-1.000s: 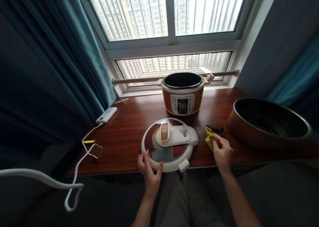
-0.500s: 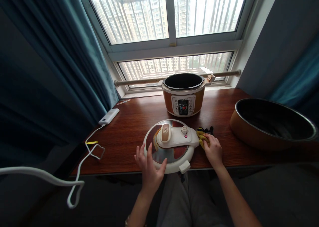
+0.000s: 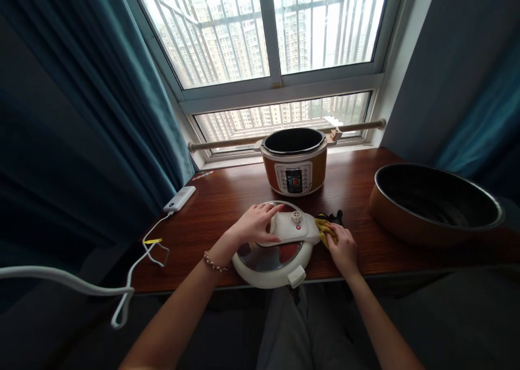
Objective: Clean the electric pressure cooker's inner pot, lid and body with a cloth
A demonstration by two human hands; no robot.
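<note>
A pressure cooker lid (image 3: 264, 275), with a white rim and a patterned, shiny top, lies flat on the table near its front edge. My left hand (image 3: 254, 224) is over the lid's handle, the thumb on the near side and the fingers on the far side, and it hides most of the knob. On the lid's white bar are a round valve (image 3: 296, 216) and a small red button. In my right hand (image 3: 343, 251) is a bunched yellow cloth (image 3: 324, 229), pressed against the bar's right end. Something black (image 3: 335, 216) lies just behind the cloth.
Behind the lid stands the orange-brown electric pressure cooker (image 3: 296, 167), its top uncovered. A large brown pot (image 3: 406, 218) with a dark inside is at the right. At the left lies a white power bank (image 3: 179, 199) with a white cable (image 3: 129, 280) hanging over the table (image 3: 221, 188) edge.
My left hand has moved from the lid's near-left rim up onto its handle. My right hand keeps the cloth at the bar's end. The view has shifted slightly.
</note>
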